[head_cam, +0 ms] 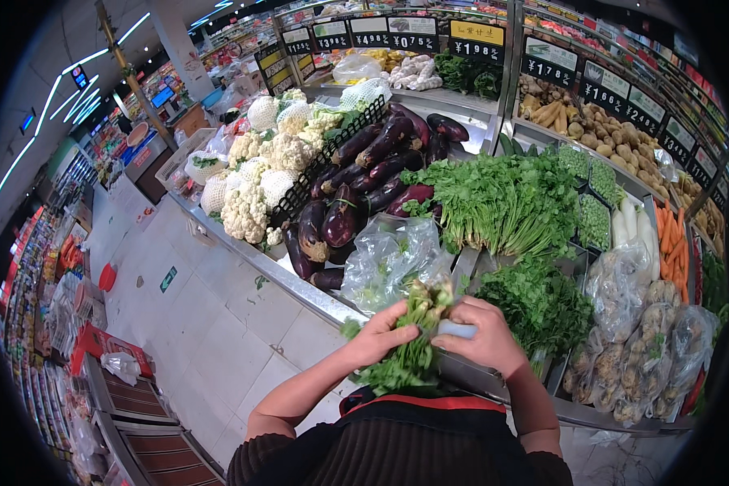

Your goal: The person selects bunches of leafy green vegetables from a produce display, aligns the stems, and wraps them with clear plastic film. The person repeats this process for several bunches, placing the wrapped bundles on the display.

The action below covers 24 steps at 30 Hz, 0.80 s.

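My left hand (389,333) is closed around a bunch of cilantro (424,313), roots up and leaves hanging down toward my apron. Against the other side of the stems is my right hand (483,331), gripping a pale, smooth object (457,328) whose kind I cannot make out. The root ends are blurred. Just beyond my hands lies a clear plastic bag (395,258) with some green bits in or under it. Bunches of cilantro are piled to its right, one pile (498,200) farther back and a darker green pile (534,304) nearer me.
The stall's metal edge (261,267) runs in front of me. Eggplants (343,222) and cauliflowers (288,152) lie left, split by a black plastic divider (334,155). Carrots (671,243), white radishes (635,225) and bagged root vegetables (619,340) sit right. Price signs (477,42) line the back.
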Tool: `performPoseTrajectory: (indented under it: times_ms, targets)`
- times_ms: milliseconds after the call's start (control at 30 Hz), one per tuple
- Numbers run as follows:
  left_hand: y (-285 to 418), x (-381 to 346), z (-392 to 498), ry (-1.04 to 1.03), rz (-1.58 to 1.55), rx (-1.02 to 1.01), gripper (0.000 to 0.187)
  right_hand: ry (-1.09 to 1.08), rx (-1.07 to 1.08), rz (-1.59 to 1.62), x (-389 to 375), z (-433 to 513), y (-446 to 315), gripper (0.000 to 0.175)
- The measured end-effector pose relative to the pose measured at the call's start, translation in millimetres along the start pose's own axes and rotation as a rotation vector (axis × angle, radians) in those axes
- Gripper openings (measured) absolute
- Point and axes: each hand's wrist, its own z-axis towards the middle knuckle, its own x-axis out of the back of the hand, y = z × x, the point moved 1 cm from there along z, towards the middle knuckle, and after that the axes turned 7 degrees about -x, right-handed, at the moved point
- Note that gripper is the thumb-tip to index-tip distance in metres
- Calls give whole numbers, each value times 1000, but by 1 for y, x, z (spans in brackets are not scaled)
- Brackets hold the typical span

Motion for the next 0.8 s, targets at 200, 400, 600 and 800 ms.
performPoseTrajectory:
  times_ms: [200, 400, 600, 800]
  targets:
    - [8, 11, 10, -335, 138, 162, 42, -232, -184, 725, -18, 0, 8, 44]
    - [10, -8, 11, 68, 996, -333, 39, 65, -153, 878, -27, 1, 13, 36]
    - [3, 0, 15, -241, -40, 152, 42, -8, 6, 290, -19, -2, 17, 33]
    - [30, 1, 29, -206, 763, 282, 63, -151, -101, 817, -23, -6, 33, 50]
